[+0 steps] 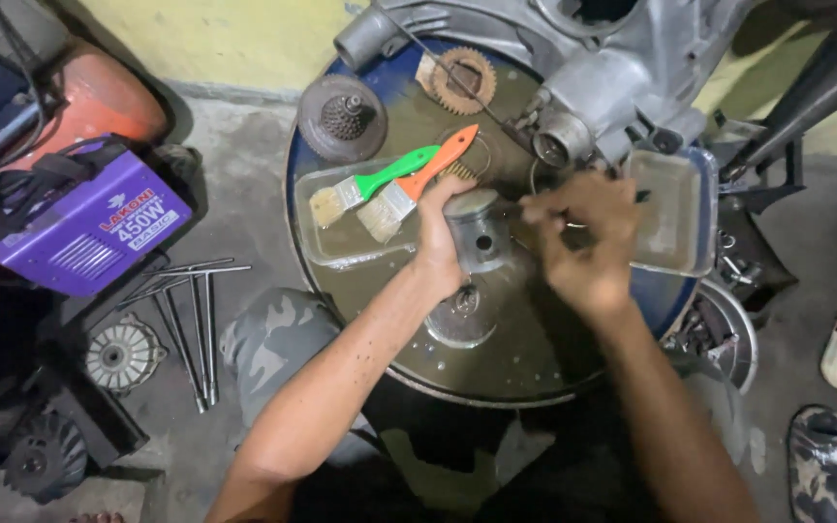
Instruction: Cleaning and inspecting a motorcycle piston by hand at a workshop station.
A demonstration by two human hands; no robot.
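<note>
My left hand (pixel 440 240) grips a silver metal piston (pixel 478 230) and holds it just above the top of a blue drum (pixel 525 349). My right hand (pixel 581 237) is beside the piston on its right, fingers pinched together on something small and thin that I cannot make out. Both hands work over the middle of the drum top. Just left of my left hand, a green-handled brush (pixel 370 184) and an orange-handled brush (pixel 418 184) lie across a clear shallow tray (pixel 341 247).
A grey engine casing (pixel 593 87) rests at the drum's far side, with a toothed gear (pixel 464 79) and a clutch part (pixel 343 116) beside it. Another clear tray (pixel 670 213) sits at right. On the floor at left lie T-handle wrenches (pixel 191 320), a purple welding machine (pixel 79 223) and a finned round part (pixel 120 355).
</note>
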